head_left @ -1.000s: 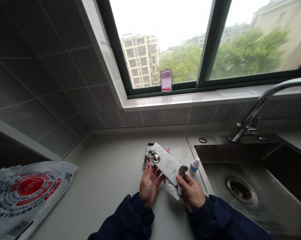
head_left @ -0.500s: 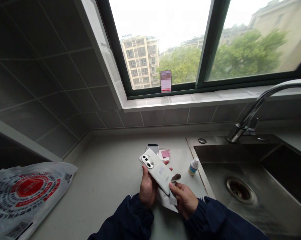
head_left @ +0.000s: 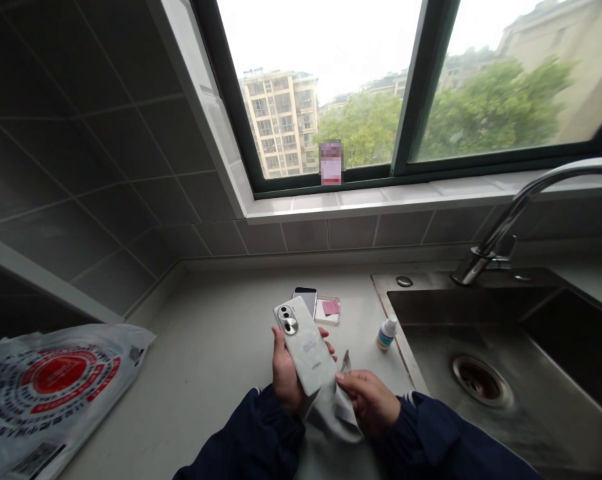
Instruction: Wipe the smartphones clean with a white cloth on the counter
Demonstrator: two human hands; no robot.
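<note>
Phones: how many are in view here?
2. A white phone is held back-up in the left hand; a dark phone lies on the counter behind it, partly hidden. The clear case beside it looks empty.

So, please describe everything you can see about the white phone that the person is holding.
The white phone is a slim slab with a glossy, pearl-like back facing the camera. Two round camera rings sit near its upper end, and faint markings lower down are too small to read. It is held above the counter, tilted with its top leaning left. The left hand grips it from behind; the right hand holds a pale cloth at its lower end.
</note>
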